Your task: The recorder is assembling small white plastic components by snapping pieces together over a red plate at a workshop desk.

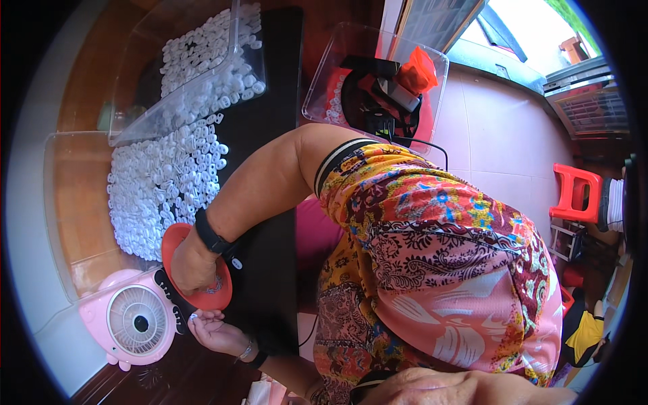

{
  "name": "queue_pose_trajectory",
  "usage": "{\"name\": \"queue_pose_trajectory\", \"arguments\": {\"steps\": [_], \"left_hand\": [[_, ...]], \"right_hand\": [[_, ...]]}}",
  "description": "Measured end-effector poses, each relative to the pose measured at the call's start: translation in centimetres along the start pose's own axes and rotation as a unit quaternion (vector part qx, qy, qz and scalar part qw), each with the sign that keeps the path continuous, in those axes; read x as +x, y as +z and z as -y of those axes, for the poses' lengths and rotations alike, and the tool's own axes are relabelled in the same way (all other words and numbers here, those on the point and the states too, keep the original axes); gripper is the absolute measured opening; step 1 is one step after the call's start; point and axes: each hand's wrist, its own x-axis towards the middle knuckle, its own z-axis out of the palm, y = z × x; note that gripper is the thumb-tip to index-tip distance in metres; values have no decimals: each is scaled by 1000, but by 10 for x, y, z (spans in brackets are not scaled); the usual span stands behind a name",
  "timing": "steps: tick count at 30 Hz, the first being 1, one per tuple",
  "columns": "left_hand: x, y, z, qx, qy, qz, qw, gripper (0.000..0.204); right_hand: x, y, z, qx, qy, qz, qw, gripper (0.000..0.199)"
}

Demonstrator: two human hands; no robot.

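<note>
My right hand (pixel 194 264) lies knuckles-up over a shallow red dish (pixel 177 237) at the near left edge of the tabletop (pixel 270 101). Its fingers curl down into the dish and are hidden under the back of the hand, so I cannot tell whether they pinch anything. My left hand (pixel 214 332) rests just near of the dish, palm up and loosely open, with one small white plastic piece (pixel 194 316) sitting at the fingertips rather than being squeezed. More of these pieces are heaped in a wide white drift (pixel 162 189) on the tabletop just beyond the dish, and a clear plastic bin (pixel 202 61) farther off is full of them. They look like little moulded rings: very light, stiff, smooth and a bit slippery. I judge each is best taken at its rim between thumb and forefinger, with a light pinch, since a hard one may flick it away. The heap looks loose and likely to slide if pushed. The dish looks thin, light and rigid, and easy to tip, so my right hand's weight on it helps keep it flat. A pink desk fan (pixel 138 322) stands to the left of my left hand, close to the dish. A second clear bin (pixel 378 81) holding red and black things lies far right, and a red stool (pixel 574 192) stands on the floor well away to the right.
</note>
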Motion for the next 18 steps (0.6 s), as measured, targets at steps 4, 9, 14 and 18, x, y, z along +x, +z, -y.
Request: {"name": "queue_pose_trajectory", "arguments": {"steps": [4, 9, 14, 18], "left_hand": [[-1, 1, 1, -16, -5, -9, 1000, 18], [4, -11, 5, -38, -3, 33, 999, 16], [4, -5, 3, -50, -3, 37, 998, 16], [1, -12, 0, -56, 0, 34, 998, 15]], "right_hand": [[1, 3, -2, -11, -4, -25, 1000, 21], [-2, -6, 3, 1, 32, 7, 999, 23], [3, -2, -4, 43, 35, 9, 998, 26], [9, -3, -1, 77, 58, -13, 995, 28]]}}
